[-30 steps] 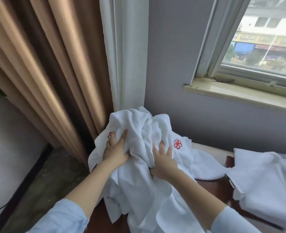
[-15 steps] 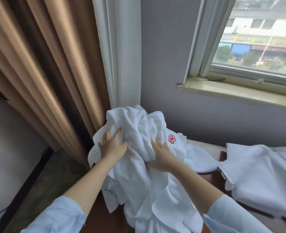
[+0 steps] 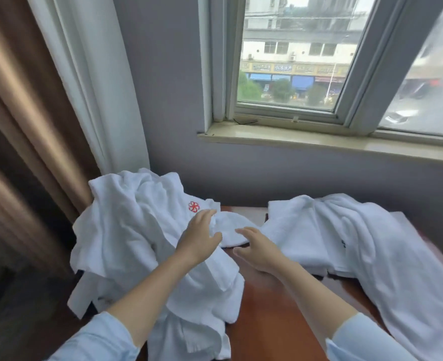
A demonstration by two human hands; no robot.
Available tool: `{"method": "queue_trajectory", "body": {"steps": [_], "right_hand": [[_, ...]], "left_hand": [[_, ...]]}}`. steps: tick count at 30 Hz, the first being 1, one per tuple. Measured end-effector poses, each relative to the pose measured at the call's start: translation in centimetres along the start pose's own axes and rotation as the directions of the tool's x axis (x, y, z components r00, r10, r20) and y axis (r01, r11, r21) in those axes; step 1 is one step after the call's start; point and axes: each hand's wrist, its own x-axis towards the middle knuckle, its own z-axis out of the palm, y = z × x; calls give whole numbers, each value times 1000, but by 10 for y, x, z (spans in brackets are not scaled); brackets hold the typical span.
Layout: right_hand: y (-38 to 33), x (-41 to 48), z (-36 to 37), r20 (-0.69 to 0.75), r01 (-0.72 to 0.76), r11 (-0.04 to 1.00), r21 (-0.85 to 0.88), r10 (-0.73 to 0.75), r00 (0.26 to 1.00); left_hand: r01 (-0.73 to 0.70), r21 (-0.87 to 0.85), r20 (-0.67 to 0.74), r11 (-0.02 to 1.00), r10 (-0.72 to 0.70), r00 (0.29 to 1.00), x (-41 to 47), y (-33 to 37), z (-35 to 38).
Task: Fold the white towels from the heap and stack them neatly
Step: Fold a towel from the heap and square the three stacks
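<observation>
Towel heap crumpled at left centre on table | left hand over its right edge, fingers loosely spread, gripping nothing | right hand beside it, fingers relaxed, straight | more towels spread at right of frame

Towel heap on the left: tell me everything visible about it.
The towel heap is a crumpled mound of white terry-looking cloth, several layers bunched together. One piece bears a red pinwheel logo near the top right. It sits on the left end of the brown table, hanging over its edge, just below the white curtain. The left hand is over its right side, fingers loose; contact unclear.
</observation>
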Motion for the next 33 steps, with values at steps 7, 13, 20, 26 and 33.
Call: {"method": "queue_trajectory", "body": {"steps": [7, 13, 20, 26, 33], "right_hand": [[87, -41, -54, -22, -131, 984, -121, 129, 991], [155, -63, -98, -51, -187, 975, -120, 182, 982], [236, -90, -146, -116, -262, 956, -131, 248, 962], [300, -101, -175, -122, -334, 936, -113, 320, 939], [357, -86, -190, -126, -405, 911, 76, 412, 903]], "left_hand": [[-23, 90, 197, 996, 5, 980, 9, 72, 71], [-54, 89, 269, 995, 29, 963, 24, 136, 121], [-98, 103, 332, 990, 59, 942, 48, 199, 192], [-70, 46, 415, 997, 44, 909, 72, 239, 253], [117, -165, 426, 979, -36, 904, 100, 251, 309]]}}
